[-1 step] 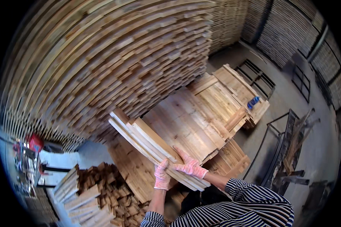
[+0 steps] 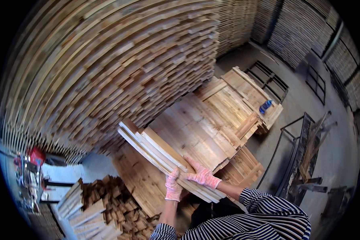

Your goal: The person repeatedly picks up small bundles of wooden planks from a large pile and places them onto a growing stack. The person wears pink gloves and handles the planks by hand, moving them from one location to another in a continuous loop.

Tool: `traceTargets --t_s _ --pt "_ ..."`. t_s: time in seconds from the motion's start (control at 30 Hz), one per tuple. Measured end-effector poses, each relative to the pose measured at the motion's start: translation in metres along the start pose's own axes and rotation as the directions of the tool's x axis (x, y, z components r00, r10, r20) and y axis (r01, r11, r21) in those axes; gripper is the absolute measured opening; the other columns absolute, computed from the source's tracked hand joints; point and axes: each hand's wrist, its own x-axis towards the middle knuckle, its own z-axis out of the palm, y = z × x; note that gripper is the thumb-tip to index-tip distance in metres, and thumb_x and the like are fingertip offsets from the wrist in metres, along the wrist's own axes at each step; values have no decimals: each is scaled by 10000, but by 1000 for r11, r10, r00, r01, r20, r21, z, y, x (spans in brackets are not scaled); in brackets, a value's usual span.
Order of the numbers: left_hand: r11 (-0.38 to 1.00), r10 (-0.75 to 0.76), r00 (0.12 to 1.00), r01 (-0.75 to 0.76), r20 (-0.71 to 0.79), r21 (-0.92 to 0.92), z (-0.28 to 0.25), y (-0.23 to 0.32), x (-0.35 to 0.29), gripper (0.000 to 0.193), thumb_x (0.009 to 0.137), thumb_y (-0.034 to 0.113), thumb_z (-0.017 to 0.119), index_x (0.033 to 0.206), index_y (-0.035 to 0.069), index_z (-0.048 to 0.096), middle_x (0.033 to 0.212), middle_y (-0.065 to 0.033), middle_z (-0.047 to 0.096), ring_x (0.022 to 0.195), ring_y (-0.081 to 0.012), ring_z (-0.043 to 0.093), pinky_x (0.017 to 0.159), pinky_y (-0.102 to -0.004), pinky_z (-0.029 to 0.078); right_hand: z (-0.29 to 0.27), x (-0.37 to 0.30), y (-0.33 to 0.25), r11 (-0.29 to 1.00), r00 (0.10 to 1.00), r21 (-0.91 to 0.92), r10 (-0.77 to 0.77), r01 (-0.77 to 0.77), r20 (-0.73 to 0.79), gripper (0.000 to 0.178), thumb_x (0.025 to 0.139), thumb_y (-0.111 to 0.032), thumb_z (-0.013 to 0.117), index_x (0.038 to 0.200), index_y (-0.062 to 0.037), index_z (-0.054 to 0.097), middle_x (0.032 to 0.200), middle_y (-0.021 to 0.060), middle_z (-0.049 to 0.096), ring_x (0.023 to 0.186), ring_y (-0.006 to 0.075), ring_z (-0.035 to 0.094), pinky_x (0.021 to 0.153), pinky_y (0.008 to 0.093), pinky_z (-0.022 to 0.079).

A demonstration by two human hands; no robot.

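Observation:
A bundle of several narrow, pale wooden boards (image 2: 158, 154) runs at a slant in front of me, from the upper left down to my waist. My left hand (image 2: 173, 186), in a pink-and-white knit glove, grips the bundle's left edge near its lower end. On the other side my right hand (image 2: 202, 176), gloved alike, is closed round the boards, with its fingers lying along the edge. Below the bundle is a stack of wide wooden planks (image 2: 192, 124). Parts of both hands' fingers are hidden by the boards.
A tall wall of stacked lumber (image 2: 148, 64) rises on the far left. Short wood offcuts (image 2: 124, 214) are heaped at the lower left. A blue bottle (image 2: 265, 106) lies on the farther plank stack. To the right stands a black metal frame (image 2: 294, 152) holding scrap wood.
The boards and both hands sit very slightly farther right and lower in the picture, while the surroundings have shifted a little left. Both hands keep the same hold.

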Motion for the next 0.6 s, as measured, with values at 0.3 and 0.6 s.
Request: traceTargets --t_s 0.3,0.6 --pt "966 -250 966 253 -67 46 8 -87 73 610 809 338 815 1317 87 589 1262 -99 652 1175 -308 629 1041 -509 519 -231 86 49 811 920 -502 105 -299 -378 791 887 -605 637 1524 -173 455 1335 255 588 1252 400 559 1030 468 467" --pt "955 -294 956 294 -17 42 51 -108 128 608 798 338 839 1298 90 599 1261 -88 662 1177 -304 635 1064 -481 512 -258 140 104 526 898 -824 -230 -209 -375 701 935 -573 542 1439 -89 488 1362 292 509 1234 444 539 1042 508 436"
